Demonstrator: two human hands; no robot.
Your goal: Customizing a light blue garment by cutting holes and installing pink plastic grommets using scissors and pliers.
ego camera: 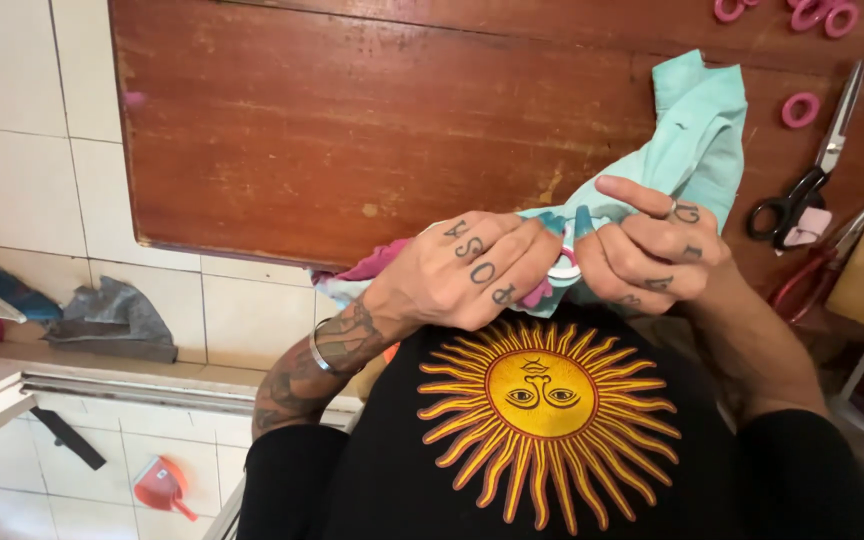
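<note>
Head view, looking down past my black shirt with the yellow sun print (540, 420). My left hand (472, 268) has its fingers (512, 262) curled together and clamped on the mint-green cotton fabric piece (697, 135), bunching it just above my chest. My right hand (652, 245) pinches the same fabric from the other side, index finger stretched over the top, the other fingers folded shut on the cloth. Between the two hands sits a small white ring (564, 268), touching both; I think the fabric is threaded through it, but the knuckles hide most of it, so I can't be sure. A bit of pink cloth (372, 262) pokes out under the left wrist. The fabric's free end drapes up onto the worn red-brown wooden tabletop (352, 120). Black-handled scissors (802, 200) lie to the right, near but apart from the cloth, with pink plastic rings (800, 110) scattered beyond them. To do this well, I judge: keep both pinches close to the ring, hold the cloth taut between the hands, and feed it in small bites so the bunch doesn't slip.
</note>
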